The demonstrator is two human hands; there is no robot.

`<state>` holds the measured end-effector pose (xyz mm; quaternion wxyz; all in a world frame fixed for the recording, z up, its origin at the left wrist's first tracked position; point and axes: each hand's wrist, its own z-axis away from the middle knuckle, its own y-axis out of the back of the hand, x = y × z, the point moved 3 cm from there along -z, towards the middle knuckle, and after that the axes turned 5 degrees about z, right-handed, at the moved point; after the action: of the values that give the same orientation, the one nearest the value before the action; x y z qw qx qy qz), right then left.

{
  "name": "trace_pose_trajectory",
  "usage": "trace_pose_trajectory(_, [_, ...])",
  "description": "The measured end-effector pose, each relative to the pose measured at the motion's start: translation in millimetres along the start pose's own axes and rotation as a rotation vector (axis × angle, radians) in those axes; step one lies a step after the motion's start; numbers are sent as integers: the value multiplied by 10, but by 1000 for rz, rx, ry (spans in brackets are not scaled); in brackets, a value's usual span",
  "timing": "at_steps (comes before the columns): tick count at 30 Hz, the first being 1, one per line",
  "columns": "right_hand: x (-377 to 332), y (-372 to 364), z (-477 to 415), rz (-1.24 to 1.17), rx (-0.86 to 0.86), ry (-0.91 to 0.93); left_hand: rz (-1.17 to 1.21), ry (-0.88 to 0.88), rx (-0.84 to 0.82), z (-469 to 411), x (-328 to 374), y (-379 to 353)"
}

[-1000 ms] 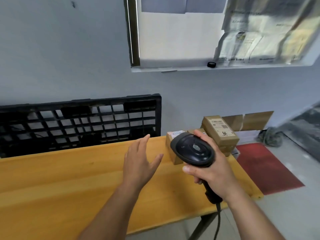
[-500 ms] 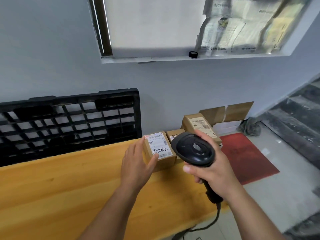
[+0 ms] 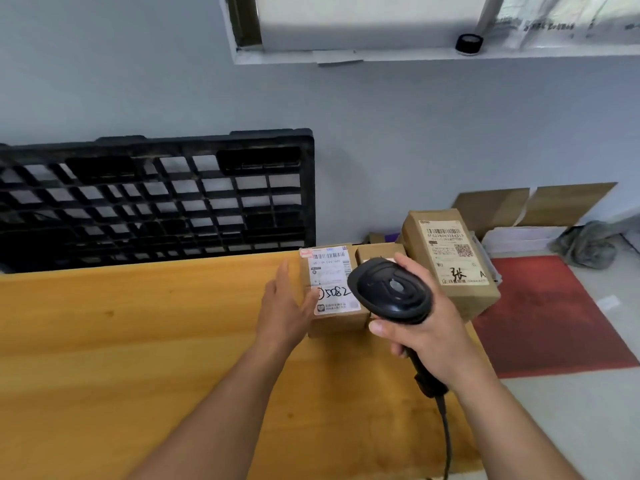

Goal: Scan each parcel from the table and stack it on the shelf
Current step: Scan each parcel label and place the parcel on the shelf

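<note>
**Left hand on the "5082" parcel, scanner raised in the right**

Your small brown cardboard parcel (image 3: 330, 320) sits at the far right end of the yellow wooden table (image 3: 138, 341). Its white label carries a barcode along the top and "5082" handwritten in black marker; the smaller print is too blurred to read.

Your left hand (image 3: 285, 306) lies flat against that parcel's left side, fingers straight and the thumb touching the label's edge. A second ago this hand was in the air, clear of the parcel; half a second ago it had already reached it.

Your right hand (image 3: 426, 337) is wrapped round the handle of the black plastic corded barcode scanner (image 3: 391, 291). The scanner's rounded head covers the parcel's right edge.

Just right of the parcel, behind the scanner, is a second brown box (image 3: 375, 251). Further right is a taller taped cardboard parcel (image 3: 450, 303). Its label shows a barcode, a number beginning "SF", a QR code and a handwritten "张".

Behind and left of the parcel, a black plastic grid pallet (image 3: 156, 199) leans on the grey wall. Right of it, on the floor, lies a red mat (image 3: 547, 313).
</note>
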<state>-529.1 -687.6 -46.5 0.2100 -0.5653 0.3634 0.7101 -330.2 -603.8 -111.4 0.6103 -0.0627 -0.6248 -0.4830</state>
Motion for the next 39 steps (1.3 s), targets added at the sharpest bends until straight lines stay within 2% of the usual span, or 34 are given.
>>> trace_pose_trajectory(3, [159, -50, -91, -2, -30, -23, 29, 72, -29, -35, -121, -107])
trace_pose_trajectory(8, [313, -115, -132, -27, -53, -49, 197, 90, -76, 3, -264, -174])
trace_pose_trajectory(14, [434, -174, -72, -41, -68, -86, 402, 106, -234, 167, -405, -173])
trace_pose_trajectory(17, [433, -211, -69, -48, -71, -95, 449, 60, -336, 152, -386, -205])
trace_pose_trajectory(22, [444, -296, -47, -57, -68, -101, 466, 17, -379, 185, -351, -199])
trace_pose_trajectory(28, [231, -404, 7, -65, -83, -52, 416, -70, -335, 377, -305, 151])
trace_pose_trajectory(34, [-273, -670, 135, -128, -117, 46, 429, -117, -150, 478, -292, 784])
trace_pose_trajectory(39, [-753, -918, 317, -207, -160, 149, 442, -133, -61, 544, -432, 1308])
